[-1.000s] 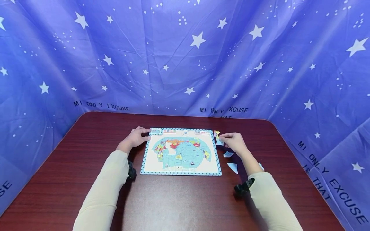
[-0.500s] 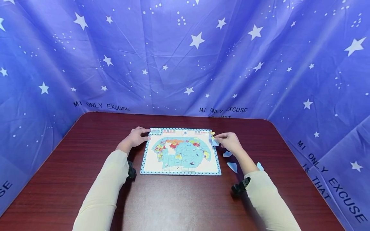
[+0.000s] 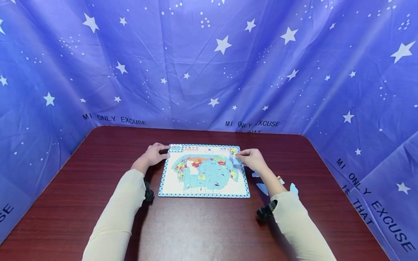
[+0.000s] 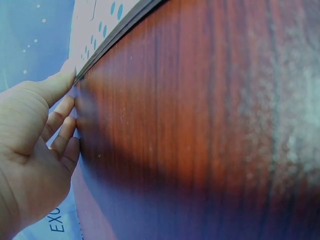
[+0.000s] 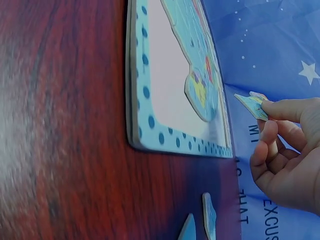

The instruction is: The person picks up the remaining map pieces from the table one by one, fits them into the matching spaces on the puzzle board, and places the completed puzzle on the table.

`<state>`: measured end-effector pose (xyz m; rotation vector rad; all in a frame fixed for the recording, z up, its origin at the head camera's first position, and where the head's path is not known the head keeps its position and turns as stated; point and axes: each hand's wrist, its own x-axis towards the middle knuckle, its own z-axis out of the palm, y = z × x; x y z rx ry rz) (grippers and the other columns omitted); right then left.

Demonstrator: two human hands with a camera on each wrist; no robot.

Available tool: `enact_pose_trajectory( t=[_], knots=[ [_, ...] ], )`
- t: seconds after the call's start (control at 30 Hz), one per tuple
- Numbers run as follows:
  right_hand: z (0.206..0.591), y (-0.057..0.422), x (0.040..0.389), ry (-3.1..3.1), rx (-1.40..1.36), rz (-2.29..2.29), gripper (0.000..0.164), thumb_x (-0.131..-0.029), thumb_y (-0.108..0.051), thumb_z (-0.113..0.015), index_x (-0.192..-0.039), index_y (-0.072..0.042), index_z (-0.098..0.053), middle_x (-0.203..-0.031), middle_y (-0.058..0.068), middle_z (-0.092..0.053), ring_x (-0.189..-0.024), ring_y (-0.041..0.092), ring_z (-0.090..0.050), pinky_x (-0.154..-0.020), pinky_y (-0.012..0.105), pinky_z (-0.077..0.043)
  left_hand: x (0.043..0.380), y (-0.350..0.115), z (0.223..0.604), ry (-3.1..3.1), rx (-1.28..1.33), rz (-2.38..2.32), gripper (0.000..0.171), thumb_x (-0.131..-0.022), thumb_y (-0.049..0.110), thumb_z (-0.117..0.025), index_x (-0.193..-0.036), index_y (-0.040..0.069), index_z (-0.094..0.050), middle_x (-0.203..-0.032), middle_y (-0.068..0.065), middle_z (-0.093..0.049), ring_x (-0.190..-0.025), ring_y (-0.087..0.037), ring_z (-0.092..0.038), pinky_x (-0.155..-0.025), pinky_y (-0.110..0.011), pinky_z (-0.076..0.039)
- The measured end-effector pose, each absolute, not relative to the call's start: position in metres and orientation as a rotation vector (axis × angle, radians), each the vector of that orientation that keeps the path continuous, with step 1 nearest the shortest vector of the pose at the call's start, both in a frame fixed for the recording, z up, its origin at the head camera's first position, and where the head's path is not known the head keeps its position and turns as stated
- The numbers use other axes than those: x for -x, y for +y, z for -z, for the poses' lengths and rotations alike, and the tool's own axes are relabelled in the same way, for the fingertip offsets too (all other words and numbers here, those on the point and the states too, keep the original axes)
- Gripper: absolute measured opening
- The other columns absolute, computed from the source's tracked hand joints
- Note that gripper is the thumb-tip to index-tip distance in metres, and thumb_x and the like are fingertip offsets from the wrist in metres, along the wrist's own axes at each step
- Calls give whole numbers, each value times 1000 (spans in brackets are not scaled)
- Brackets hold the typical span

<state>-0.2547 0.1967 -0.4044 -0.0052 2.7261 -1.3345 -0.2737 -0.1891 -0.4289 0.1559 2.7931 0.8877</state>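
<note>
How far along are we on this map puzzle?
Much looks done: the joined map covers much of the puzzle board. In hand: the right hand pinches a map piece above the board's upper right side; the left hand is at its left edge. Left: a white gap inside the map, and several loose pieces on the table to the right.

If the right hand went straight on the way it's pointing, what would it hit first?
Probably the partly assembled map on the puzzle board, with the pinched puzzle piece leading; the height of the right hand is unclear, so it might pass over.
</note>
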Motion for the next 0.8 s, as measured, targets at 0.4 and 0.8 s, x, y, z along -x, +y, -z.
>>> enact_pose_trajectory(
  t=[0.4, 0.8],
  knots=[
    [407, 180, 254, 2716, 73, 1376, 21, -87, -19, -66, -100, -5, -73, -86, 8, -68, -56, 14, -50, -57, 28, -45, 272, -189, 429, 2791, -151, -897, 49, -95, 25, -55, -141, 12, -44, -145, -21, -30, -131, -40, -24, -105, -55, -29],
    [405, 161, 253, 2687, 60, 1382, 20, -86, -19, -67, -98, -5, -74, -95, 9, -69, -56, 9, -48, -58, 27, -46, 273, -189, 429, 2792, -151, -891, 49, -95, 25, -55, -141, 12, -44, -144, -20, -31, -131, -39, -24, -105, -55, -30]
  ],
)
